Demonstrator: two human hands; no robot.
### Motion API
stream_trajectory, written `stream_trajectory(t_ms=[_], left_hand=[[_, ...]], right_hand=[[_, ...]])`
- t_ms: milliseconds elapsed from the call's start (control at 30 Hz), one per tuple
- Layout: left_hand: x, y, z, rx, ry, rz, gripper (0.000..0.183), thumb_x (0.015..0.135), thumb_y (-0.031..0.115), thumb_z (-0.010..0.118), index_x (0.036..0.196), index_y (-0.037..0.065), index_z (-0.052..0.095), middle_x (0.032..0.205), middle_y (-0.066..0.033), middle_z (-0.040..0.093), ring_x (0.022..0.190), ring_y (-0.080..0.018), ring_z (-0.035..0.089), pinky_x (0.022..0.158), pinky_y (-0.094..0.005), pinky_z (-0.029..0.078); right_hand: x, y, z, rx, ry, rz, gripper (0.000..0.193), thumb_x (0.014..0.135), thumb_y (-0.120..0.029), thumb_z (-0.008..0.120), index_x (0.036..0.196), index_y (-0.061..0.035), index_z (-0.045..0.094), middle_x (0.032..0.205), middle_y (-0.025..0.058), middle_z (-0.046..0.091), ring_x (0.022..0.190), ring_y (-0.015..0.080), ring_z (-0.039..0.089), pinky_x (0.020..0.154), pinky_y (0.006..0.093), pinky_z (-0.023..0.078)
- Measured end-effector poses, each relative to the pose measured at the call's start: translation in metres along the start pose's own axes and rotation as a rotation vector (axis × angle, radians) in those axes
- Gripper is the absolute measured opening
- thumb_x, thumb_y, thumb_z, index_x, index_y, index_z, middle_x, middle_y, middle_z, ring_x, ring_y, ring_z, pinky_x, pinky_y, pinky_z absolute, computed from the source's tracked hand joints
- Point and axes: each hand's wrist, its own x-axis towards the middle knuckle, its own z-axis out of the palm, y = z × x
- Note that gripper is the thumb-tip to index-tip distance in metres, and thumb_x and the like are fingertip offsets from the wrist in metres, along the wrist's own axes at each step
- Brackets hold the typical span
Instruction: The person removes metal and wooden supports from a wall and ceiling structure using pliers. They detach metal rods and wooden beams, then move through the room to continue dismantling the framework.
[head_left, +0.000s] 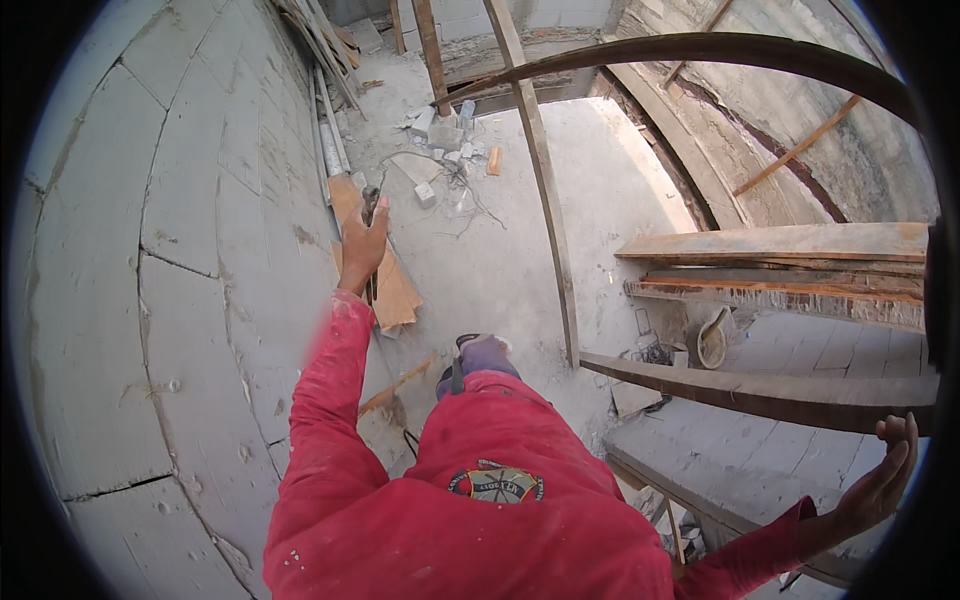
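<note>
My left hand (362,246) is closed around a dark, slim metal hand tool (371,200). One end shows above my fingers and a thin part below, but its exact kind I cannot make out. Beneath that hand, brown boards (398,290) lie on the floor along the block wall. At the far right my right hand (884,478) is raised with its fingers stretched out and nothing visible in it. Its fingertips are close to a wooden beam (760,392); whether they touch it I cannot tell.
A block wall (190,300) rises at my left. A wooden post (545,180) and a curved dark beam (700,48) cross ahead. Broken blocks (440,135) and loose wire (470,190) litter the floor. Stacked planks (780,270) and a dirty bucket (712,338) are at the right.
</note>
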Motion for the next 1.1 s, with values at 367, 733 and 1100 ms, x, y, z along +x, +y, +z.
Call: stream_trajectory(t_ms=[367, 733, 1100], left_hand=[[0.007, -0.109, 0.064, 0.156, 0.082, -0.271, 0.035, 0.1, 0.035, 0.059, 0.1, 0.001, 0.067, 0.072, -0.013, 0.066, 0.069, -0.0237, 0.067, 0.067, -0.0404, 0.05], [0.128, -0.067, 0.162, -0.046, -0.035, 0.25, 0.032, 0.1, 0.029, 0.056, 0.109, 0.0, 0.065, 0.085, -0.016, 0.068, 0.072, -0.0283, 0.065, 0.059, -0.0413, 0.051], [-0.106, -0.068, 0.348, -0.076, -1.39, 0.433, 0.048, 0.102, 0.045, 0.049, 0.139, 0.015, 0.053, 0.095, -0.0067, 0.056, 0.083, -0.017, 0.05, 0.067, -0.0296, 0.04]], right_hand=[[-0.102, -0.038, 0.113, 0.447, -0.53, 0.514, 0.03, 0.105, -0.022, 0.054, 0.119, 0.0009, 0.067, 0.089, 0.0096, 0.068, 0.078, 0.015, 0.064, 0.074, 0.0303, 0.052], [-0.165, -0.071, 0.216, 0.586, -0.756, 0.659, 0.036, 0.107, -0.031, 0.047, 0.126, -0.004, 0.062, 0.092, 0.008, 0.069, 0.079, 0.0185, 0.066, 0.078, 0.035, 0.052], [-0.283, -0.102, 0.212, 0.612, -0.702, 0.778, 0.042, 0.104, -0.034, 0.051, 0.13, -0.0018, 0.057, 0.108, 0.0182, 0.068, 0.094, 0.0254, 0.066, 0.084, 0.0391, 0.05]])
